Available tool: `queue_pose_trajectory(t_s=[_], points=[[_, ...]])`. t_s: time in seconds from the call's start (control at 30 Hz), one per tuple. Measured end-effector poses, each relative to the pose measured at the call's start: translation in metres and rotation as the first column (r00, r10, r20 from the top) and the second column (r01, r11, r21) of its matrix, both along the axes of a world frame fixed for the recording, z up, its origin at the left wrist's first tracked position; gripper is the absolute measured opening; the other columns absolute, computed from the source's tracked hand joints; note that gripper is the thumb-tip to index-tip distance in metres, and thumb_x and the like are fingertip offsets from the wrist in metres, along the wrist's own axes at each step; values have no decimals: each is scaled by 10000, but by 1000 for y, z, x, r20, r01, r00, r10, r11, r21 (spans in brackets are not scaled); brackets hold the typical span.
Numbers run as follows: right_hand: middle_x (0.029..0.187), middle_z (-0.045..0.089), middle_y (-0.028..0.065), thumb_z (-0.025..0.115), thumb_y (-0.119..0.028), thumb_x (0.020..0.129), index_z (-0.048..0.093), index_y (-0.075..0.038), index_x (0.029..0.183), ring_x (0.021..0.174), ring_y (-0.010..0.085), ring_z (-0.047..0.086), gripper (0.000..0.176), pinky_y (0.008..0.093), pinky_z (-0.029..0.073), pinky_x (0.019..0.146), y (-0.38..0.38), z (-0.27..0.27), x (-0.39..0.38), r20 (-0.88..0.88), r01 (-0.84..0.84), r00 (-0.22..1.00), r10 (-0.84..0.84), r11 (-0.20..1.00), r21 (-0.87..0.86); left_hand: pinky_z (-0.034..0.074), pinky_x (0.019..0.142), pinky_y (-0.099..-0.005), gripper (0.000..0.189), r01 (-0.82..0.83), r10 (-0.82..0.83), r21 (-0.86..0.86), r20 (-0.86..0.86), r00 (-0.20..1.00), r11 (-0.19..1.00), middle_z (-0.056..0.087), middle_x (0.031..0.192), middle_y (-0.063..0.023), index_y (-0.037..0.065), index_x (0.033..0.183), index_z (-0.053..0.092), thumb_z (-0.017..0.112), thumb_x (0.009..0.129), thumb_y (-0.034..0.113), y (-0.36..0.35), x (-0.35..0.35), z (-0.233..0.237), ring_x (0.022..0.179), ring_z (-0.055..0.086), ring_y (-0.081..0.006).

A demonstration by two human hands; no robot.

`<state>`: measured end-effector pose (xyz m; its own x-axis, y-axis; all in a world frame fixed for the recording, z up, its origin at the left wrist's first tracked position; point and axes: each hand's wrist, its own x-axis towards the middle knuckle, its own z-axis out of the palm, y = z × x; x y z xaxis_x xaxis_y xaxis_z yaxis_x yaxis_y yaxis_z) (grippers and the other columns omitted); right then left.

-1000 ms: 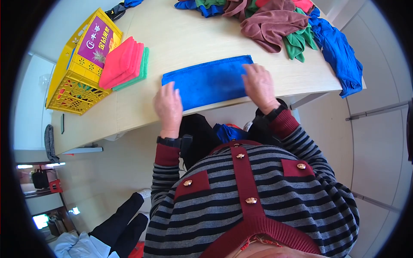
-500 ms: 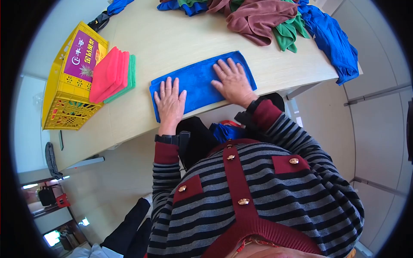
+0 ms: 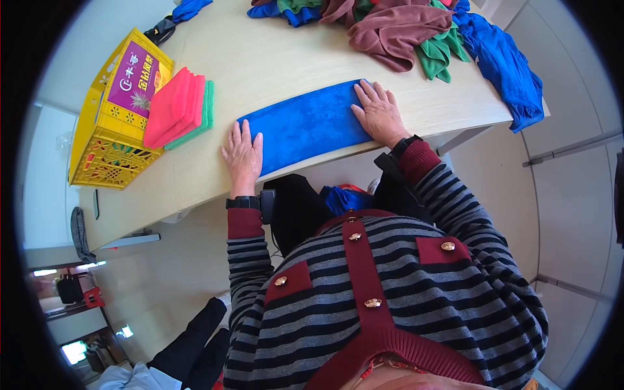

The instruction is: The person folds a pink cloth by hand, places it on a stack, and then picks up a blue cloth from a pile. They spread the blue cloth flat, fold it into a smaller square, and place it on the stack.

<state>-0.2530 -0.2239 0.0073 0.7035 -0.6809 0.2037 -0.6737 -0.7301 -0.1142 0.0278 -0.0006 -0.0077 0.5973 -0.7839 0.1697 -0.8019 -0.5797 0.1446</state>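
A blue cloth (image 3: pixel 309 123) lies flat as a long folded strip near the table's front edge. On its left end rests my left hand (image 3: pixel 244 156), palm down with the fingers spread. My right hand (image 3: pixel 382 116) lies flat over the opposite end, its fingers apart and the thumb on the cloth. To the left, folded red cloths (image 3: pixel 172 107) and a folded green cloth (image 3: pixel 205 117) stand stacked, leaning on a yellow crate (image 3: pixel 114 153).
Loose brown cloths (image 3: pixel 396 36), green cloths (image 3: pixel 439 55) and blue cloths (image 3: pixel 504 65) lie heaped at the back right of the table (image 3: pixel 260 65), blue ones hanging over its edge. Another person's dark-clothed leg (image 3: pixel 185 344) shows at the lower left.
My hands have moved apart, out to the two ends of the blue cloth. The cloth now looks smoother and its edges are less visible. The view has shifted slightly.
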Motion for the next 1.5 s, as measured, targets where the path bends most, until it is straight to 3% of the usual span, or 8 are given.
queue_pose_trajectory(t_s=[0.23,0.37,0.6,0.77,0.87,1.0,1.27,1.5], points=[[1614,363,128,438,-445,1047,400,-88,1542,1503,378,288,612,552,223,1211,11,16,-2,-28,53,998,-55,997,-47,301,1145,-591,620,-144,148,-110,28,989,983,421,1556,-181,49,1459,480,486,1025,492,14,3,8,1453,357,-377],[1596,385,134,460,-431,1040,413,-77,1530,1499,376,294,607,566,228,1207,48,21,15,32,-97,995,99,993,-69,438,1005,-543,450,-236,238,-100,1,971,966,610,1307,-193,4,1178,632,623,967,402,15,-19,26,1245,548,-387],[1611,361,144,433,-428,1052,409,-70,1535,1505,374,286,601,560,213,1216,81,12,63,9,-198,980,199,979,-56,523,825,-461,283,-324,233,-206,-372,899,923,684,940,-189,-1,904,632,728,880,264,3,2,21,935,667,-361],[1628,337,144,402,-437,1063,389,-72,1551,1513,377,272,608,560,201,1221,83,7,65,-1,-190,982,190,982,-15,529,842,-408,220,-334,-33,-374,-707,706,865,699,1017,-143,6,986,634,736,878,169,9,34,-8,969,671,-273],[1639,319,141,376,-442,1071,368,-78,1565,1519,378,261,614,561,191,1226,84,12,64,-35,-189,981,189,982,4,524,904,-365,292,-446,-380,-461,-887,264,767,689,1116,-101,2,1143,605,719,887,84,16,28,11,1026,652,-211],[1643,312,140,376,-435,1072,371,-78,1564,1521,377,258,607,561,189,1226,85,10,67,-36,-200,979,200,980,-5,508,966,-365,508,-465,-448,-421,-892,58,779,657,1212,-107,9,1360,511,703,892,43,20,26,43,1066,642,-215],[1592,387,148,435,-405,1053,452,-58,1507,1491,371,312,572,558,206,1220,101,10,84,53,-282,958,281,959,0,512,948,-341,791,-397,-599,-635,-768,228,663,616,1259,-136,6,1566,292,685,879,-2,0,-4,120,1073,625,-182],[1500,485,158,553,-342,995,552,-38,1403,1454,350,370,509,549,224,1215,114,12,27,196,-479,865,462,876,49,535,803,-287,829,-181,-607,-668,-737,298,722,656,1127,-118,13,1586,232,664,878,-8,-58,-27,126,919,637,-144]])
